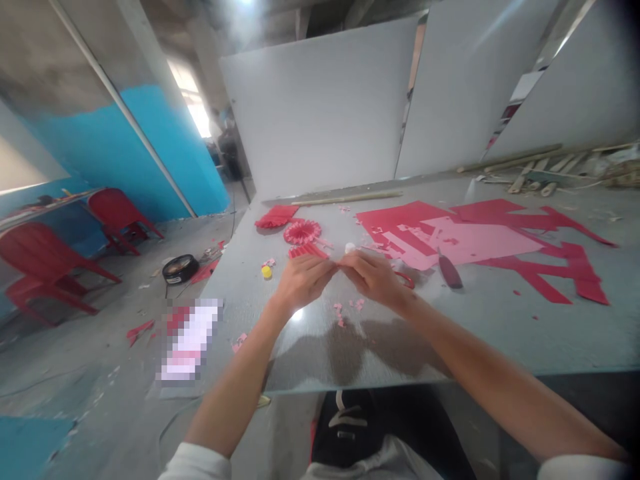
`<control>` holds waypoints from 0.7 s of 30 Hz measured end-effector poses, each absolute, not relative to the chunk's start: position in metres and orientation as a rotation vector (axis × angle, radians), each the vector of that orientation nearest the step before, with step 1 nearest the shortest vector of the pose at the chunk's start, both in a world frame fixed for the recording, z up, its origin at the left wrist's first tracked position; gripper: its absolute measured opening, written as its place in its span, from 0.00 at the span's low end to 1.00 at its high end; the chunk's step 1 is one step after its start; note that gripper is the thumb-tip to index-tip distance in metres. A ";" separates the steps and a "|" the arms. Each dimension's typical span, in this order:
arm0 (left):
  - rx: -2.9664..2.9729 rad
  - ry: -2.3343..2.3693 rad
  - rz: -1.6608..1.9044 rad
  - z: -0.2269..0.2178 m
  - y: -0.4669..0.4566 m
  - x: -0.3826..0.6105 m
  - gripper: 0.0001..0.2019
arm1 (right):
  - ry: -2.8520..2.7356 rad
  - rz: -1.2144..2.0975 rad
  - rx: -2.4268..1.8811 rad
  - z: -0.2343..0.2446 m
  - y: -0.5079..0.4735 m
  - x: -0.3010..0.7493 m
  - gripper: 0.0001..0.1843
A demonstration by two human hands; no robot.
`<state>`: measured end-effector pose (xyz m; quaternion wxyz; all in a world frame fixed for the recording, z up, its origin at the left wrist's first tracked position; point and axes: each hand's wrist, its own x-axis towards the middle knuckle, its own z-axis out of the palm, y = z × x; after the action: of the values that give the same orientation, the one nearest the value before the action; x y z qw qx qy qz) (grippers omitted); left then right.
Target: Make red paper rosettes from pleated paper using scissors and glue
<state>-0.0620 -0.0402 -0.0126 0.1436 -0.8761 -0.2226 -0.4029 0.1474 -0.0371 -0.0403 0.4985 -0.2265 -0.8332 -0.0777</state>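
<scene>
My left hand [307,280] and my right hand [374,275] meet fingertip to fingertip above the middle of the table. A pleated strip of red paper [309,251] shows behind my left fingers, which are closed on it. My right hand is pinched, with a sliver of red between the fingertips; the fingers cover most of it. Just beyond my right hand stands a small white thing [350,247], perhaps a bottle top. A round red and pink paper rosette [302,231] lies past my left hand, with another folded red paper piece [277,217] beside it.
Red paper sheets [500,210], a pink sheet [490,241] and a dark-handled tool [450,272] lie to the right. Red scissor handles [406,279] show by my right wrist. A yellow cap [267,272] sits left. Bamboo sticks [540,177] lie behind.
</scene>
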 end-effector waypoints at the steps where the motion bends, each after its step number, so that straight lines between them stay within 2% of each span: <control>1: -2.524 -0.665 -1.149 -0.012 -0.041 -0.062 0.09 | -2.007 -0.173 -0.553 -0.041 -0.037 0.147 0.08; 13: -2.552 -0.724 -1.001 -0.015 -0.039 -0.067 0.12 | -2.051 -0.099 -0.531 -0.038 -0.037 0.153 0.07; 21: -2.529 -0.788 -1.064 -0.015 -0.041 -0.061 0.11 | -2.045 -0.170 -0.566 -0.042 -0.034 0.151 0.07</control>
<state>-0.0610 -0.0413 -0.0148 0.1431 -0.8768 -0.2734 -0.3688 0.1514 -0.0338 -0.0421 0.4852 -0.2326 -0.8400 -0.0700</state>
